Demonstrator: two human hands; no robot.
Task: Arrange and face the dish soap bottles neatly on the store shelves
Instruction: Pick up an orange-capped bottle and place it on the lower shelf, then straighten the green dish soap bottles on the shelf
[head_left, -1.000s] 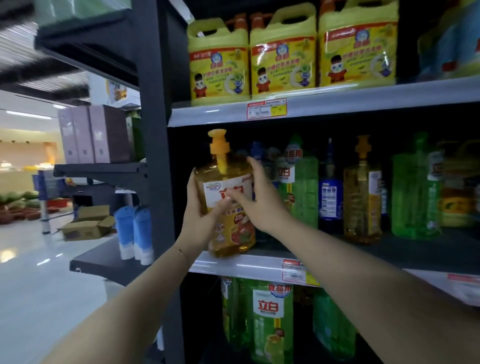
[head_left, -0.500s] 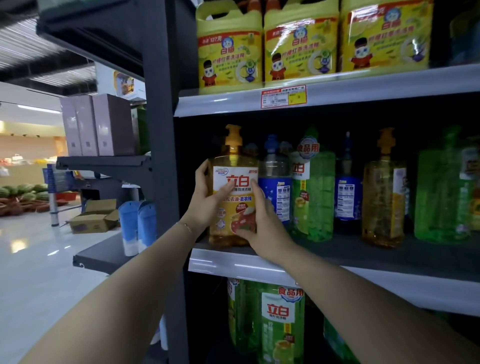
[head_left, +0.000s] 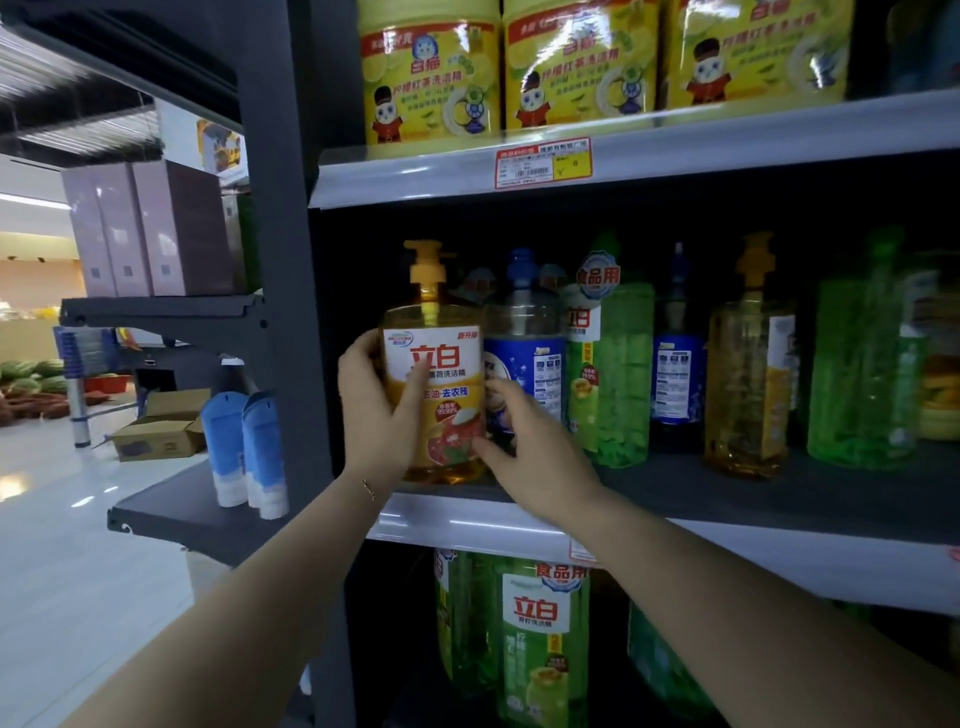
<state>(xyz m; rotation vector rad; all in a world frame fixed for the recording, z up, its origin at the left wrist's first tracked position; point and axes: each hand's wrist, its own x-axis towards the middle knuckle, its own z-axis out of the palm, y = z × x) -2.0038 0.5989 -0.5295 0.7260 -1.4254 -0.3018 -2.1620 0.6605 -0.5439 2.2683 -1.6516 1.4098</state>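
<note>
Fingers of my left hand (head_left: 374, 415) and right hand (head_left: 535, 447) hold the orange plastic pump bottle (head_left: 436, 358), label front; next, I think, the blue-labelled clear bottle (head_left: 525, 358).

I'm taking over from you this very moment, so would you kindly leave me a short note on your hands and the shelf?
Left hand grips the orange pump bottle from its left side; right hand holds its lower right side.
The bottle stands upright at the left end of the middle shelf, label forward: faced.
Remaining: the second orange pump bottle and the blue bottle left of it show side or back labels; turn them.
</note>
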